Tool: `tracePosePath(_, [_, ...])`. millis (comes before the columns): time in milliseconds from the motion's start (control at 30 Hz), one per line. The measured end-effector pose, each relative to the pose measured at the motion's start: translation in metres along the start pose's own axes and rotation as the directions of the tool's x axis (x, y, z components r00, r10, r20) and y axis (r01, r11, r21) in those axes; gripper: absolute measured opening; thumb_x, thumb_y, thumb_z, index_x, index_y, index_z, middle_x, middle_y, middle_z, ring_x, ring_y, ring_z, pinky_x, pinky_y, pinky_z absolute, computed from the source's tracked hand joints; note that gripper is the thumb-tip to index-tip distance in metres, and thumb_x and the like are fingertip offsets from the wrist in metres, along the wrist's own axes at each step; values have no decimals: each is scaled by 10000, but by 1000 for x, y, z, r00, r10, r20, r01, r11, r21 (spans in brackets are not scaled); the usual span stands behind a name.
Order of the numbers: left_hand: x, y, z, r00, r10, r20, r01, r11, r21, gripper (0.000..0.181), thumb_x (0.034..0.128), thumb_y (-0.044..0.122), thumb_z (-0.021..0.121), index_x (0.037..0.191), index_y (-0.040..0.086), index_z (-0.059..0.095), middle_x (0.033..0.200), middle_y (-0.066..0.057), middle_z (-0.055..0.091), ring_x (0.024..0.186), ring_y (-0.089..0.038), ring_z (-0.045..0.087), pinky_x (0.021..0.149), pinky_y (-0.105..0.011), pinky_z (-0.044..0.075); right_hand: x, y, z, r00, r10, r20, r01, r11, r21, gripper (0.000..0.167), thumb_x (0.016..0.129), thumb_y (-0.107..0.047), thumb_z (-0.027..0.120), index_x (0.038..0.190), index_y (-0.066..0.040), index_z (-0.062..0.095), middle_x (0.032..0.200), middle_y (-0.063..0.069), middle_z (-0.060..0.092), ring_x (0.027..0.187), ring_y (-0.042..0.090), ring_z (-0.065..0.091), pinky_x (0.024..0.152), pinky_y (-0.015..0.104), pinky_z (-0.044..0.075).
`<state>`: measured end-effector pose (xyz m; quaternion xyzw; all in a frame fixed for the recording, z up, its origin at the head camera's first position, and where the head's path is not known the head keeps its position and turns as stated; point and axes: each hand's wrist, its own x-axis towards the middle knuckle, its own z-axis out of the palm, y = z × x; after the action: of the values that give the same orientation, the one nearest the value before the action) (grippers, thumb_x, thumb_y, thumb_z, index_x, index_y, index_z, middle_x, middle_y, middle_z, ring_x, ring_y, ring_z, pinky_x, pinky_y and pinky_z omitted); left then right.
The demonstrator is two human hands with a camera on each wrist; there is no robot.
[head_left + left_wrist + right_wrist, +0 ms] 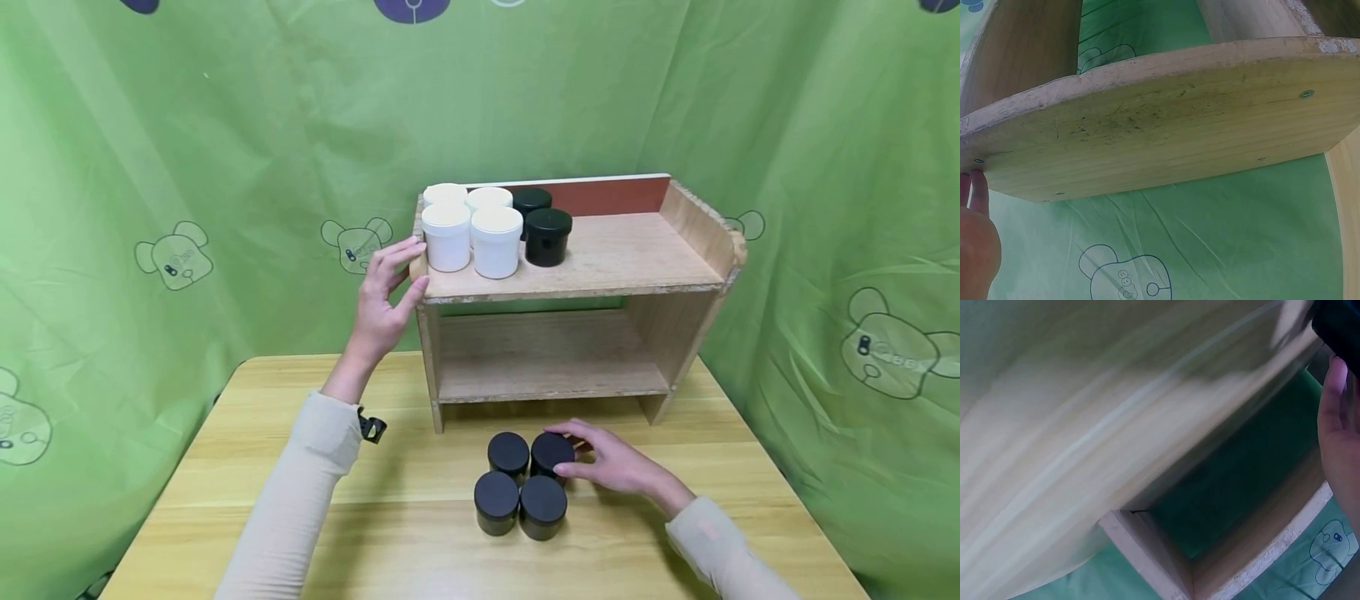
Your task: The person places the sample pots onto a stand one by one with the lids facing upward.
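Note:
My left hand touches the left side panel of a small wooden shelf, thumb near the front edge and fingers fairly straight. In the left wrist view only part of that hand shows, fingertips against the panel. On the table, my right hand grips a black lidded jar, thumb at its near side and fingers at its far side. That jar is the far right one of a tight two-by-two group with another far jar and two near jars. The right wrist view shows the held jar only partly.
On the shelf's top board, several white jars stand at the left, with two black jars beside them. A lower board lies beneath. The shelf stands at the back of the wooden table, before a green curtain.

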<state>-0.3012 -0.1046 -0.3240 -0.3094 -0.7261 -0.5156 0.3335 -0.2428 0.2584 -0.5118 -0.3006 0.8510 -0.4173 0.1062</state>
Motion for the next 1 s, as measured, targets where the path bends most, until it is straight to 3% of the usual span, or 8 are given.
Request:
tracePosePath(133, [0, 1, 0, 1000, -3, 1, 3, 1000, -3, 398, 976, -33, 628, 1368, -61, 566, 1486, -242, 482, 1412, -381, 475, 1193, -451, 465, 1, -4, -4, 1000, 5, -22, -5, 1000, 3, 625, 944, -328, 752, 1482, -100, 530, 1317, 137, 625, 1151, 347, 625, 984, 436, 610])
tracePosePath(233, [0, 1, 0, 1000, -5, 2, 5, 1000, -2, 402, 975, -30, 630, 1371, -60, 564, 1488, -241, 480, 1411, -380, 476, 1190, -457, 467, 2, -7, -9, 999, -31, -43, 29, 999, -45, 618, 955, -328, 742, 1484, -92, 527, 1334, 135, 629, 1141, 333, 636, 974, 441, 614])
tracePosePath(500, [0, 0, 0, 1000, -4, 1, 4, 1000, 7, 402, 975, -26, 633, 1370, -55, 567, 1488, -243, 483, 1410, -378, 476, 1185, -473, 471, 1, -23, -29, 984, -119, -133, 98, 983, -158, 616, 930, -301, 782, 1467, -97, 560, 1296, 32, 673, 1057, 138, 662, 970, 424, 603])
tracePosePath(633, [-1, -19, 0, 1000, 15, 0, -15, 1000, 18, 407, 987, 31, 648, 1388, 10, 585, 1503, -169, 500, 1417, -306, 481, 1181, -413, 479, 1, -34, -40, 974, -146, -171, 111, 974, -195, 603, 922, -273, 795, 1456, -102, 574, 1257, -1, 684, 1024, 137, 646, 927, 424, 596])
tracePosePath(733, [-1, -34, 0, 999, 43, -1, -43, 999, 25, 412, 993, 85, 663, 1399, 70, 597, 1511, -109, 510, 1415, -247, 486, 1170, -365, 488, 0, -43, -49, 969, -155, -190, 114, 971, -208, 594, 918, -255, 802, 1448, -107, 580, 1223, -24, 680, 1013, 128, 631, 910, 358, 577])
tracePosePath(1000, [0, -36, -1, 999, 50, 3, -51, 999, 11, 413, 994, 94, 666, 1400, 72, 598, 1514, -106, 507, 1419, -243, 484, 1173, -353, 484, 1, -67, -76, 946, -213, -244, 155, 959, -239, 575, 921, -167, 795, 1453, -134, 580, 1226, -16, 655, 1009, 97, 629, 926, 243, 582])
